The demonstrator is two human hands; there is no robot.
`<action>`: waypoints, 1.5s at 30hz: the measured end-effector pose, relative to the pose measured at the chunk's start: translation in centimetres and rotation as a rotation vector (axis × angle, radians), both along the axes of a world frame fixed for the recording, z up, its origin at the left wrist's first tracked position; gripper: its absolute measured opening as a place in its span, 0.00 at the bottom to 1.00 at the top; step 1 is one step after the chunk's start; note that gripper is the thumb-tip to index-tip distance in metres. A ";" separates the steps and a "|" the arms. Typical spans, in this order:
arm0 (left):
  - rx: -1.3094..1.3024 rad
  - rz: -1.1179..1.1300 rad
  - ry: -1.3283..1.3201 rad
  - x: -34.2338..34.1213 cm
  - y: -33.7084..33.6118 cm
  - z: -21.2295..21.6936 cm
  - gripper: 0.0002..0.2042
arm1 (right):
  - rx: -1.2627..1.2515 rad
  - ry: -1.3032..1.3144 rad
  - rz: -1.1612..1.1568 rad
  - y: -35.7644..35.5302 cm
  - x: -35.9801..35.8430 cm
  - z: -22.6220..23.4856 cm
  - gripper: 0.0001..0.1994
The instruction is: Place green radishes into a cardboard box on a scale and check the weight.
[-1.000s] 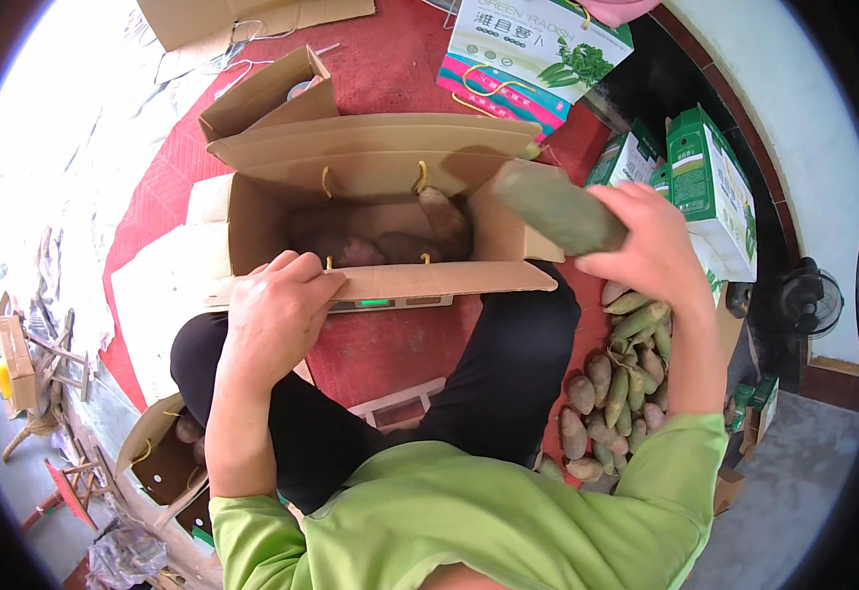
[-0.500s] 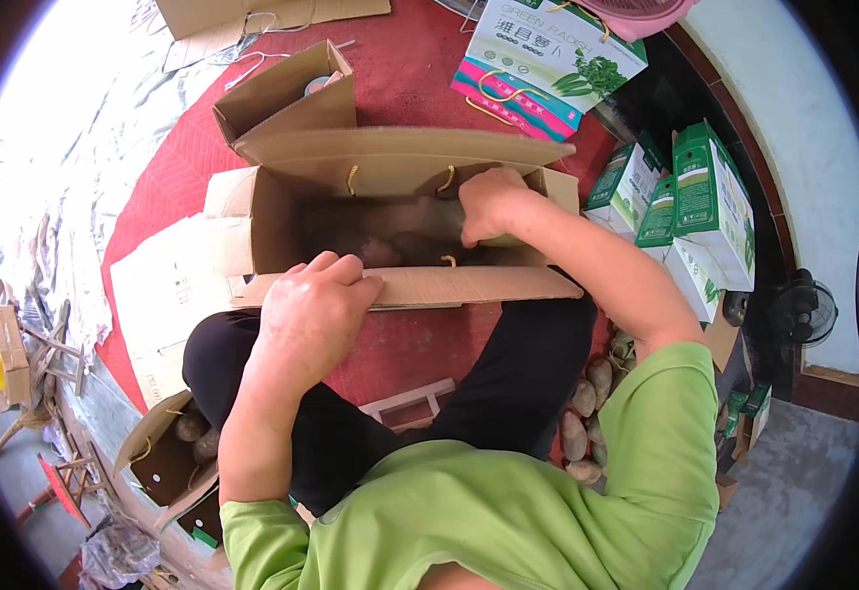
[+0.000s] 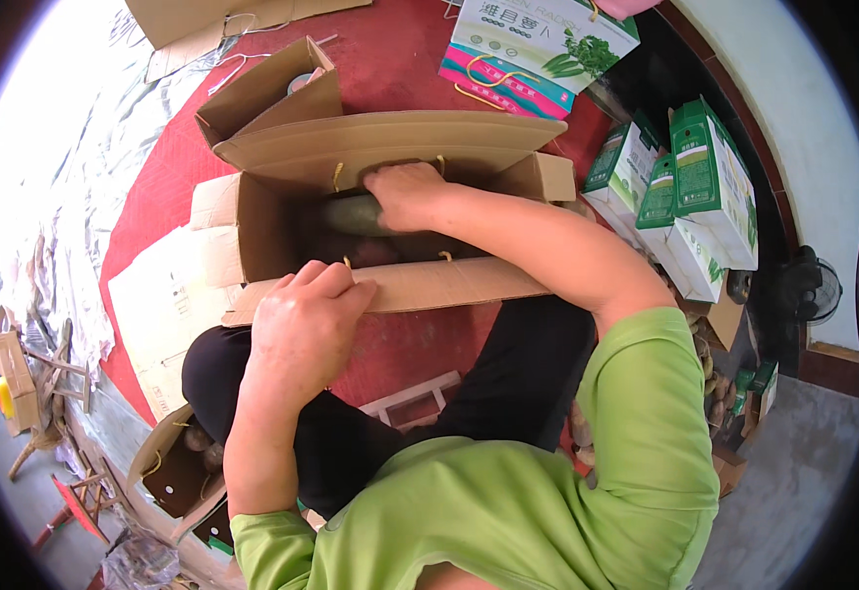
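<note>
An open brown cardboard box [image 3: 420, 147] with yellow cord handles lies on the red mat in front of me. My right hand [image 3: 405, 194] is inside it, gripping a long green radish [image 3: 351, 214] that lies among other dark radishes. My left hand [image 3: 302, 320] presses down on the box's near flap [image 3: 449, 283], fingers spread along its edge. My black-trousered legs and green sleeve fill the lower part of the view.
A second open cardboard box [image 3: 272, 88] stands behind the first. Green-and-white cartons [image 3: 690, 192] are stacked at the right, and a flat printed carton [image 3: 538, 44] lies at the top. Another box with radishes [image 3: 179, 467] sits at lower left. A fan [image 3: 808, 290] stands far right.
One second ago my right hand held the green radish above the box's right end. It has since swung left and down into the box with it. The left hand stayed on the flap.
</note>
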State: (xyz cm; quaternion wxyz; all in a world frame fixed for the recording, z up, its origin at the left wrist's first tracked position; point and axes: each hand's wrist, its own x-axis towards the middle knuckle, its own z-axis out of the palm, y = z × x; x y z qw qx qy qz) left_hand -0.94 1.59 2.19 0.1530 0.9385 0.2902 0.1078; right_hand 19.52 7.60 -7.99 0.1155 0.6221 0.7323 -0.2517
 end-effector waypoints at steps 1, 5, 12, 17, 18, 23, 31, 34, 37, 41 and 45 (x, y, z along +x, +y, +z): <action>-0.005 -0.007 0.002 0.0 0.0 0.0 0.08 | 0.099 0.068 0.008 -0.1 0.0 -0.1 0.26; 0.043 0.011 -0.043 0.0 0.0 -0.2 0.08 | 0.003 0.218 0.009 -0.2 1.0 3.7 0.25; -0.001 0.028 -0.061 0.9 -0.1 0.0 0.08 | 0.384 0.656 -0.289 -7.6 10.4 10.3 0.20; -0.083 0.044 -0.025 1.3 -0.2 0.2 0.10 | 0.526 0.797 -0.781 -18.5 18.4 7.7 0.17; -0.076 0.076 -0.047 1.2 -0.5 0.2 0.09 | 0.527 0.793 -0.813 -21.0 19.3 5.7 0.17; -0.074 0.148 -0.050 0.4 -0.8 0.1 0.10 | 0.473 0.530 -1.109 -34.3 20.4 -4.8 0.15; -0.026 0.111 -0.124 0.0 0.0 -1.3 0.11 | 0.004 -0.431 -0.389 -56.5 12.1 -22.2 0.06; 0.090 0.005 -0.187 -0.9 1.2 -1.9 0.11 | -0.419 0.254 -1.611 -58.7 8.4 -21.9 0.07; 0.199 0.053 -0.161 -1.3 1.6 -1.9 0.12 | -0.546 0.232 -1.614 -60.3 6.5 -21.1 0.10; 0.252 0.099 -0.176 -2.4 2.5 -2.1 0.14 | -0.273 0.143 -1.440 -62.5 5.4 -22.2 0.22; 0.144 0.203 -0.335 -2.2 2.9 -3.3 0.14 | -0.348 0.048 -1.501 -64.8 5.7 -24.5 0.36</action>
